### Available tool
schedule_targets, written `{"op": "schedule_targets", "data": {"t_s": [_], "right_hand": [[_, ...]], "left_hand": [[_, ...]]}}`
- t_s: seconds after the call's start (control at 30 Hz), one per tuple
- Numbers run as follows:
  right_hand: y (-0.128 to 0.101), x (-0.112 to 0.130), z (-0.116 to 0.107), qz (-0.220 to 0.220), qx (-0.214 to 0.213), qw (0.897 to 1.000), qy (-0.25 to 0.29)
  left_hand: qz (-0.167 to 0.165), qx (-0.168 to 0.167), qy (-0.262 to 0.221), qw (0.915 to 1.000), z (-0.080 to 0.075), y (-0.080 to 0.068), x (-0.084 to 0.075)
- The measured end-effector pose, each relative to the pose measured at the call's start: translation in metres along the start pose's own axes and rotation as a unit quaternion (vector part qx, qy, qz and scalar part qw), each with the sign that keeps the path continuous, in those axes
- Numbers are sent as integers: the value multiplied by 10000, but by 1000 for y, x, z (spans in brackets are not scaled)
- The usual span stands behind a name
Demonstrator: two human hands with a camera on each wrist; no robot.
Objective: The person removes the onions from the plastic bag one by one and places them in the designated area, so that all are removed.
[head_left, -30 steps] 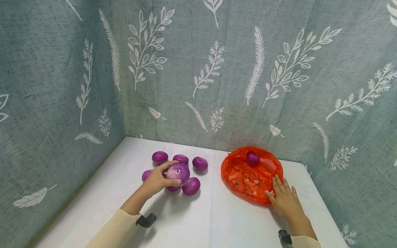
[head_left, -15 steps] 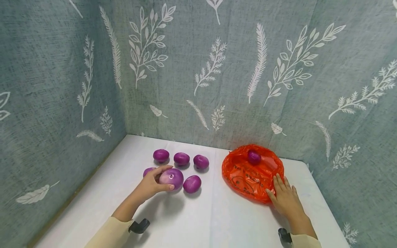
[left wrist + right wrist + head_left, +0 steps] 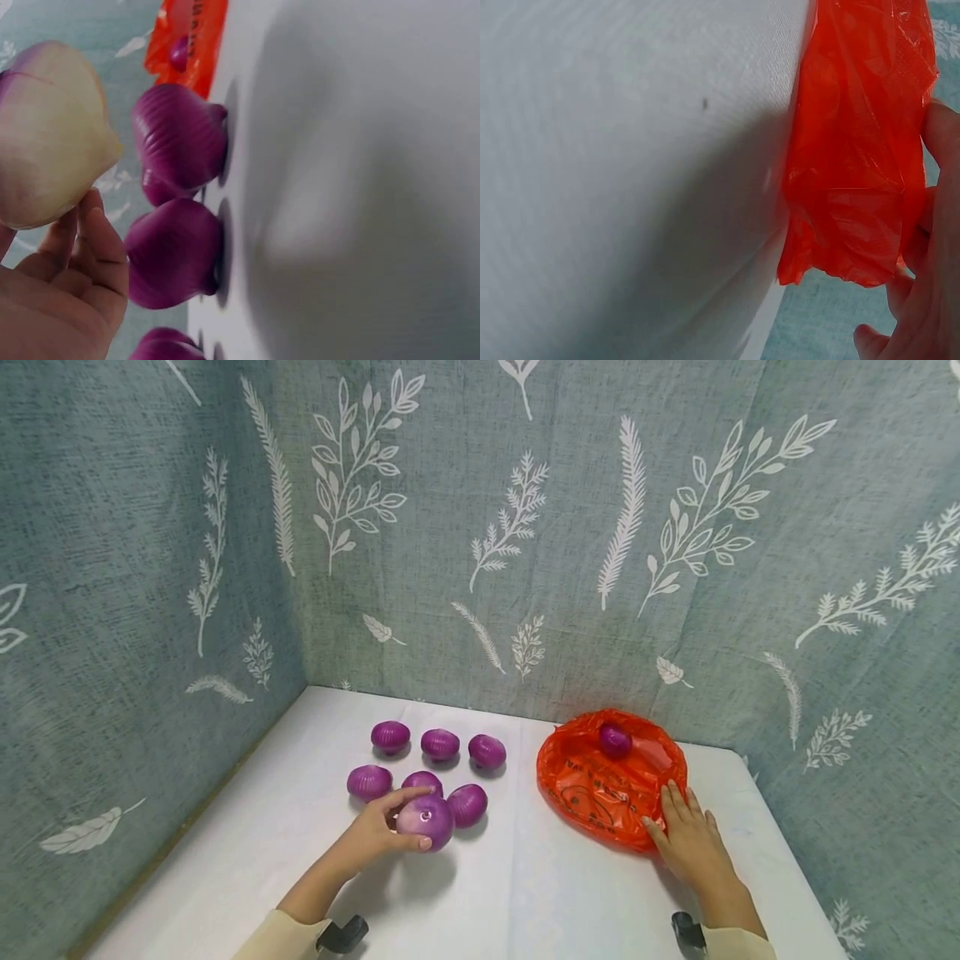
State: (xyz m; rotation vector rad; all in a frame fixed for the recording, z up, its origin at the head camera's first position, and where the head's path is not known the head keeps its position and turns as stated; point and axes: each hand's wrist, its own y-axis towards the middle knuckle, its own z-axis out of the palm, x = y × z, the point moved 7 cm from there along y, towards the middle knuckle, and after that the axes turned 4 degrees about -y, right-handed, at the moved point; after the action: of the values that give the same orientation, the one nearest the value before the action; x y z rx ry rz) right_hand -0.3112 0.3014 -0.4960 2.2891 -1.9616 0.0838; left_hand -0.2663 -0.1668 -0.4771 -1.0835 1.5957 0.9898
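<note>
My left hand (image 3: pixel 375 828) grips a large onion (image 3: pixel 426 823), pale at one side and purple at the other, between thumb and fingers. It hangs above the table in front of the other onions, its root tip pointing down toward the tabletop in the left wrist view. Behind it sit smaller purple onions, among them a near one (image 3: pixel 467 805) and a left one (image 3: pixel 369 782). My right hand (image 3: pixel 696 847) lies with fingers extended against the right rim of a red plastic bag (image 3: pixel 581 837). Inside the spread bag, toward the back, is one purple onion (image 3: pixel 615 740).
A back row of three purple onions, its middle one (image 3: pixel 440 744) included, lies on the white-covered table (image 3: pixel 517 893). Grey-green cloth (image 3: pixel 450 527) with white leaf prints rises behind the table and along both sides.
My left hand has drawn back toward me with the large onion, then shifted a little right, uncovering onions behind it. The right hand stays at the bag's rim.
</note>
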Motion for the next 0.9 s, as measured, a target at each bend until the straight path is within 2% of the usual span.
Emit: {"op": "schedule_targets", "data": {"t_s": [0.2,0.7,0.9], "right_hand": [[0,0,2,4,26,10000,22],[2,0,-2,-86,-10,9999,104],[1,1,-1,-37,21,9999,113]], "left_hand": [[132,200,113,9996,9,-4,2],[-253,718,256,9968,23,-11,12],[-105,847,379,9956,29,-12,13]]}}
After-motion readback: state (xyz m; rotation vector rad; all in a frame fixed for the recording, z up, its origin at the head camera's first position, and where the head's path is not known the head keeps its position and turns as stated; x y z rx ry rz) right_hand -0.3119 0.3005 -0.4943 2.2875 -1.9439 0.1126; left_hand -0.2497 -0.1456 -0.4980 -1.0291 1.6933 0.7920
